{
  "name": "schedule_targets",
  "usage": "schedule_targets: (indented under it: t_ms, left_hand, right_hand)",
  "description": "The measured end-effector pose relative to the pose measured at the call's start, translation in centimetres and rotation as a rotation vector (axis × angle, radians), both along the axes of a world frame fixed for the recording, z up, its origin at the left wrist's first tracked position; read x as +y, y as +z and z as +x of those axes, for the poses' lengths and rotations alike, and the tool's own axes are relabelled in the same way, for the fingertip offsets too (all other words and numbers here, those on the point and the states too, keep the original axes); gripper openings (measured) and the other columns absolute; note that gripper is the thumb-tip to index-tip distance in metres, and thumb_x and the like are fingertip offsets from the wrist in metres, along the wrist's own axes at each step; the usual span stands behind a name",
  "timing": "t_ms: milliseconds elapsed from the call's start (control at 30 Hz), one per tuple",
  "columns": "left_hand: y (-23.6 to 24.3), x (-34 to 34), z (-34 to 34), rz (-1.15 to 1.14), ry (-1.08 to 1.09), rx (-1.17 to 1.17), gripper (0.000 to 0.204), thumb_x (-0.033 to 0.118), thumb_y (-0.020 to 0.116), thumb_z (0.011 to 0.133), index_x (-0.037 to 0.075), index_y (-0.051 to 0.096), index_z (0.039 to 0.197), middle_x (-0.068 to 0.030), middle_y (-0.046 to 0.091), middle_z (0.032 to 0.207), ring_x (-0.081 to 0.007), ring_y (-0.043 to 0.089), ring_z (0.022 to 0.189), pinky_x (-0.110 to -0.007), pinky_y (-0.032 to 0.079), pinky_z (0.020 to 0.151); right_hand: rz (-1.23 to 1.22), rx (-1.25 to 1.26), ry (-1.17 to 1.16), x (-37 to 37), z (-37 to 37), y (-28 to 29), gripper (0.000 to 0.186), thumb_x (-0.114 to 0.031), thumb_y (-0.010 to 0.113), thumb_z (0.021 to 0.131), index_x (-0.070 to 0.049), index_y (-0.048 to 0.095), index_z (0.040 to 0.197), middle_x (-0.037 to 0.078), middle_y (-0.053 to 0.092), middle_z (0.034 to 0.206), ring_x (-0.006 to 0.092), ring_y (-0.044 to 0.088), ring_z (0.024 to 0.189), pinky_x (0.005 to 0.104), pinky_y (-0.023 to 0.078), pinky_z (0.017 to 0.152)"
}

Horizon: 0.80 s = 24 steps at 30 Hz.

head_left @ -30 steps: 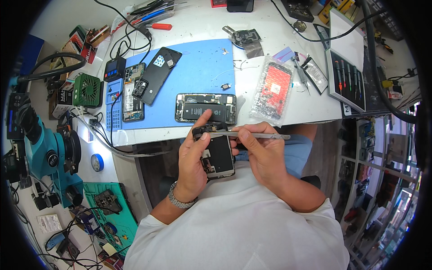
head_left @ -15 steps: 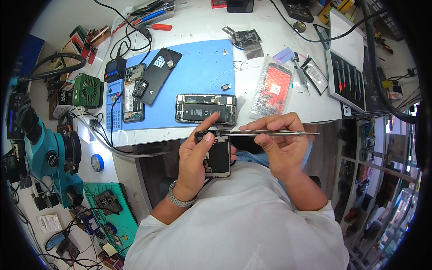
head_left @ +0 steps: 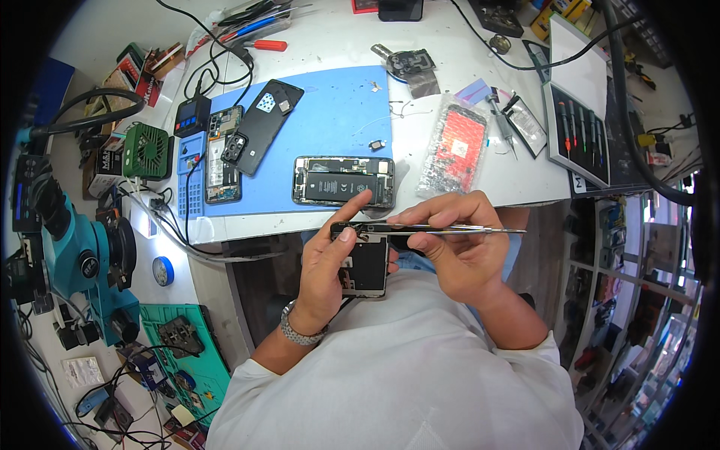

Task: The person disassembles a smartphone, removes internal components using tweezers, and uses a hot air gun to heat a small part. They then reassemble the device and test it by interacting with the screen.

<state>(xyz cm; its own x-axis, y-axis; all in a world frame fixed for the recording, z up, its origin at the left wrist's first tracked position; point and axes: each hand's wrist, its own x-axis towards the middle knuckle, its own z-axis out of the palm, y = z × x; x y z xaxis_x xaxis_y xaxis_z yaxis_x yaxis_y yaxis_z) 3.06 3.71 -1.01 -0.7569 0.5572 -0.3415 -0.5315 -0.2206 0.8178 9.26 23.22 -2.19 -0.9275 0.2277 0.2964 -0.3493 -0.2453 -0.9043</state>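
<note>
My left hand (head_left: 326,262) grips a phone screen assembly (head_left: 367,268), its dark inner side facing up, with a small black part (head_left: 342,229) at the upper end under my thumb. Across that end lies a slim metal tool (head_left: 499,229), apparently tweezers, pinched in my right hand (head_left: 461,255); its tip at the black part is hard to make out. Just beyond my hands, an opened phone (head_left: 322,171) with its battery exposed lies on the blue mat (head_left: 330,112).
A disassembled phone (head_left: 222,184), loose back cover (head_left: 266,127), green fan (head_left: 142,150) and bubble-wrapped red-backed item (head_left: 457,150) sit on the desk. A screwdriver case (head_left: 577,142) is at right; a microscope (head_left: 82,255) and green mat (head_left: 161,315) at left.
My right hand has shifted right, its fingers now higher on the tool, which shows edge-on. Over the last half second both hands and the screen end moved slightly.
</note>
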Motion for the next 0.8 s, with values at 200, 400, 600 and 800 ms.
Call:
schedule_targets:
  t_ms: [200, 400, 600, 800]
  left_hand:
    - [-0.1, -0.3, -0.1, 0.034, -0.054, 0.025, 0.071, 0.024, 0.055, 0.106, -0.005, 0.033, 0.167, -0.0226, 0.076, 0.118, -0.0265, 0.08, 0.098, -0.043, 0.069, 0.088]
    - [-0.6, -0.7, 0.0, 0.088, -0.083, -0.02, 0.07, 0.019, 0.058, 0.108, -0.001, 0.032, 0.169, -0.0168, 0.076, 0.121, -0.0207, 0.078, 0.102, -0.038, 0.066, 0.092]
    - [-0.4, -0.6, 0.0, 0.075, -0.101, -0.005, 0.07, 0.018, 0.057, 0.108, -0.001, 0.031, 0.17, -0.0169, 0.076, 0.122, -0.0201, 0.078, 0.102, -0.037, 0.065, 0.093]
    - [-0.6, -0.6, 0.0, 0.065, -0.104, 0.026, 0.069, 0.018, 0.056, 0.108, -0.002, 0.031, 0.17, -0.0165, 0.076, 0.121, -0.0192, 0.078, 0.102, -0.036, 0.064, 0.093]
  right_hand:
    - [-0.041, -0.013, 0.012, 0.0, -0.1, -0.4, 0.027, 0.01, 0.072, 0.099, -0.001, 0.051, 0.114, 0.026, 0.074, 0.116, 0.0246, 0.076, 0.109, 0.0336, 0.064, 0.089]
    - [-0.08, -0.109, 0.032, 0.6, -0.3, 0.2, 0.027, 0.011, 0.071, 0.1, -0.001, 0.05, 0.112, 0.026, 0.074, 0.113, 0.0288, 0.077, 0.112, 0.0351, 0.066, 0.09]
    - [-0.13, -0.114, 0.035, 0.6, -0.3, 0.1, 0.026, 0.009, 0.07, 0.101, -0.001, 0.048, 0.111, 0.026, 0.074, 0.111, 0.0318, 0.078, 0.11, 0.0384, 0.067, 0.091]
    - [-0.111, -0.097, 0.037, 0.6, -0.2, -0.3, 0.027, 0.01, 0.07, 0.101, -0.001, 0.048, 0.113, 0.027, 0.074, 0.113, 0.0298, 0.078, 0.109, 0.0346, 0.067, 0.089]
